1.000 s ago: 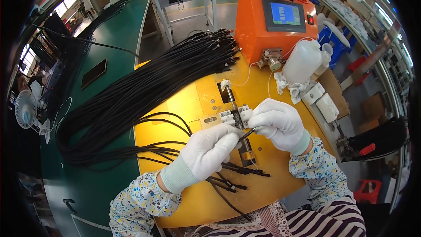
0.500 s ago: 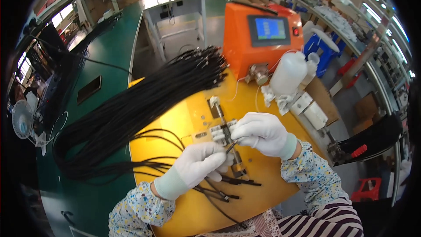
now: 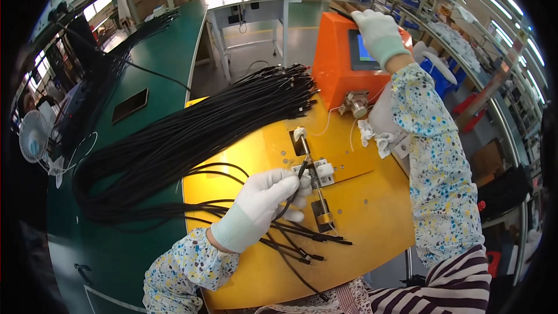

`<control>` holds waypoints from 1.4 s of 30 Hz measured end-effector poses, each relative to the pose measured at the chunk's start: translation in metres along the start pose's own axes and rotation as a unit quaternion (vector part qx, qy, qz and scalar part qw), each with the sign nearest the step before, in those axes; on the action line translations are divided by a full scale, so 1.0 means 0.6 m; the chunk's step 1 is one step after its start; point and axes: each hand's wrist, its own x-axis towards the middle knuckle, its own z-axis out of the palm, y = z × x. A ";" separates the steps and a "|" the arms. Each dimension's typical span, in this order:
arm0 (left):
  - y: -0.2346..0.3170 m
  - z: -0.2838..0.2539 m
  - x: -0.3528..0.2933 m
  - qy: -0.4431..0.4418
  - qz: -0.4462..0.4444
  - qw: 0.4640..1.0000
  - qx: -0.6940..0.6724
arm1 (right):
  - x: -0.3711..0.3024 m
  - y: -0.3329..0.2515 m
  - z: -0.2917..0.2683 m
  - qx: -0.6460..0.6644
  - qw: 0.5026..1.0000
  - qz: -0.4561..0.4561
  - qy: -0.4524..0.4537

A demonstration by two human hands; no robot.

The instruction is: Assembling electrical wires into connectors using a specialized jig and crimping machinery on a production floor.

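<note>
My left hand (image 3: 268, 199), in a white glove, is closed on a black cable (image 3: 301, 168), whose end points up beside a metal rod fixture (image 3: 314, 177) with white blocks (image 3: 324, 172). Several more black cable ends (image 3: 302, 251) lie on the yellow board (image 3: 372, 221) below that hand. My right hand (image 3: 379, 34), also gloved, reaches to the top of an orange machine (image 3: 331, 64). Its fingers bend down at a dark-edged brown tray-like piece (image 3: 347, 8) there; what they pinch, if anything, is hidden.
A thick bundle of black cables (image 3: 232, 110) runs across the board onto the green table (image 3: 157, 61). A phone (image 3: 130, 106) lies on that table, and a small fan (image 3: 35, 135) stands far left. My right forearm partly covers a white bottle (image 3: 383, 113).
My right hand has left the cable at the fixture and moved up and away to the machine's top. My left hand still holds the cable. The view has shifted slightly.
</note>
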 end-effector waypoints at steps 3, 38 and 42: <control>0.002 -0.003 -0.002 0.020 0.001 1.000 -0.005 | -0.044 -0.019 0.009 0.135 0.983 -0.017 0.122; -0.028 -0.017 0.005 0.034 0.055 0.998 0.004 | -0.358 -0.175 -0.106 0.690 0.721 -0.019 -0.061; -0.028 -0.013 0.012 0.020 0.084 0.996 0.012 | -0.370 -0.166 -0.085 0.703 0.702 0.116 -0.010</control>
